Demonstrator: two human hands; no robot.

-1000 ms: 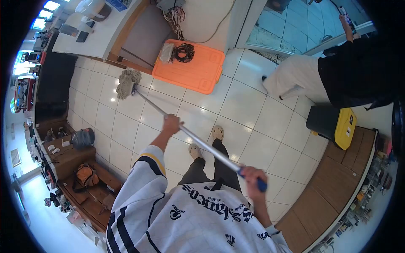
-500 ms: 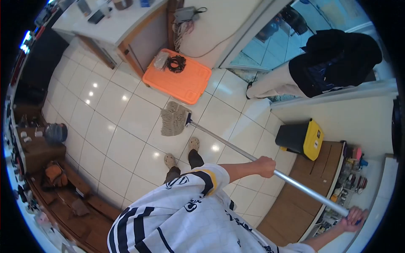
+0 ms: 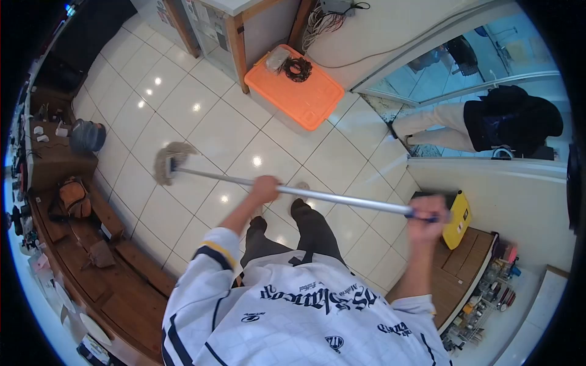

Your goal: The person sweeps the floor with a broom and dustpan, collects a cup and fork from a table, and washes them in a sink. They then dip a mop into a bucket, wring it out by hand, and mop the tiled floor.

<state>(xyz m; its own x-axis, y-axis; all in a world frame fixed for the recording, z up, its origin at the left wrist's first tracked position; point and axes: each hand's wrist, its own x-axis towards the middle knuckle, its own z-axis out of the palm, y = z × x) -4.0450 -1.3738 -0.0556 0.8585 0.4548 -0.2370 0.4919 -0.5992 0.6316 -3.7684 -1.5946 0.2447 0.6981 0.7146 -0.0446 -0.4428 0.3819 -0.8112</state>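
Observation:
A long-handled string mop [image 3: 342,198] crosses the view, its silver handle held at a slant in front of my body. My left hand [image 3: 265,190] is wrapped round the middle of the handle. At the blue end cap, my right hand [image 3: 427,218] grips the top of the handle; it is slightly blurred. The grey-beige mop head [image 3: 168,163] rests on the white tiled floor [image 3: 198,137] to the left, its strands swept over to one side. My feet stand just below the handle, partly hidden behind it.
An orange-lidded bin [image 3: 296,91] with black cable on it stands ahead. A person in black [image 3: 510,122] is at the glass doorway, right. A yellow-and-black bin [image 3: 456,222] and brown cabinet [image 3: 458,268] are at right. Wooden benches [image 3: 116,268] and a water jug [image 3: 87,135] line the left.
The mop head has swung left across the floor, away from the orange-lidded bin. Both hands moved left with the handle, and my body has turned. The person at the doorway has shifted slightly.

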